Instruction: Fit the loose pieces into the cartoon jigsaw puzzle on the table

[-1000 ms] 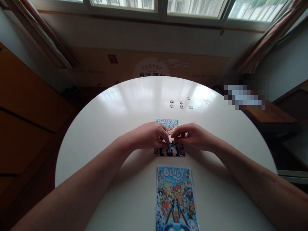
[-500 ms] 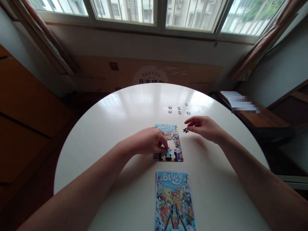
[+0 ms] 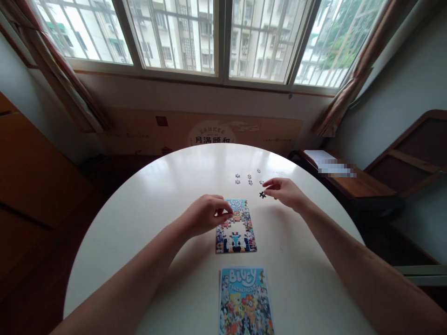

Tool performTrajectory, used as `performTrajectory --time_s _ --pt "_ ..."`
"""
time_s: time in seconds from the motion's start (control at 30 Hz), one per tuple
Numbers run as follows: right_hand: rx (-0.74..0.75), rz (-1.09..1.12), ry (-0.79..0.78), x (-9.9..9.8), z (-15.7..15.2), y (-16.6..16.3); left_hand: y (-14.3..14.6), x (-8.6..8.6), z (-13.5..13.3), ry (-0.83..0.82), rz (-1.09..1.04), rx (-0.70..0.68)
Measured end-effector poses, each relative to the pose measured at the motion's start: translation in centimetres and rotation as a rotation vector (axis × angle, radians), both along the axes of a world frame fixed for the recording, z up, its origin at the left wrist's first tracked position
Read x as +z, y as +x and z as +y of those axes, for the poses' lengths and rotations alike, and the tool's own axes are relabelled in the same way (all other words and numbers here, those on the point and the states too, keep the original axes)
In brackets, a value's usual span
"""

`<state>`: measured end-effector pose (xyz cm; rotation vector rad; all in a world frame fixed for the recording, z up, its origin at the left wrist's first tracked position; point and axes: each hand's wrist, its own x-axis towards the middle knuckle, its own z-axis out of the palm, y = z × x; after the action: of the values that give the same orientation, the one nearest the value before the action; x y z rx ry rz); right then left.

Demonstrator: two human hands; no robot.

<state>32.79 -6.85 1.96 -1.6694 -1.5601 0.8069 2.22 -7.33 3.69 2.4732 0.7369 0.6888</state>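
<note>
A partly built jigsaw puzzle (image 3: 236, 235) lies flat in the middle of the round white table (image 3: 157, 209). My left hand (image 3: 204, 215) hovers over the puzzle's upper left corner, fingers curled in and thumb against the forefinger, with nothing visible in it. My right hand (image 3: 284, 190) is out to the puzzle's upper right, pinching a small dark puzzle piece (image 3: 262, 194) at its fingertips, just above the table. Several loose pale puzzle pieces (image 3: 248, 177) lie beyond it. A printed "Bluey" reference picture (image 3: 244, 298) lies nearest me.
A window with bars spans the back wall, with curtains at both sides. A flat cardboard box (image 3: 209, 132) leans under the sill. A dark wooden bench (image 3: 349, 186) stands right of the table, and wooden furniture (image 3: 31, 177) on the left.
My right hand has left the puzzle and moved up and right with a dark piece. My left hand has shifted to the puzzle's top left corner. The camera has tilted upward.
</note>
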Motion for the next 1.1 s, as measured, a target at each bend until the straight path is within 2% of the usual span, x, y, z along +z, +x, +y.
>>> performTrajectory --time_s 0.17,0.33,0.5,0.63,0.77,0.93,1.1 --pt "-0.050 -0.126 0.053 2.0 5.6 1.8 -1.2 -1.3 1.8 0.155 -0.165 0.266" --pt "0.005 -0.231 0.005 1.7 10.5 2.2 -2.1 -2.2 3.0 0.203 -0.214 0.411" --pt "0.058 -0.386 -0.015 0.8 12.4 1.4 -2.3 -2.6 3.3 0.211 -0.205 0.421" --pt "-0.090 -0.520 -0.047 1.0 13.3 1.8 -2.0 -2.6 3.1 0.208 -0.197 0.420" --pt "-0.169 -0.612 -0.185 1.3 14.2 2.0 -1.8 -2.4 3.0 0.206 -0.203 0.421" --pt "-0.193 -0.668 -0.247 1.7 14.8 1.3 -1.8 -2.3 2.9 0.214 -0.198 0.409" --pt "-0.182 -0.631 -0.267 1.7 14.8 1.5 -1.8 -2.2 2.8 0.206 -0.199 0.410"
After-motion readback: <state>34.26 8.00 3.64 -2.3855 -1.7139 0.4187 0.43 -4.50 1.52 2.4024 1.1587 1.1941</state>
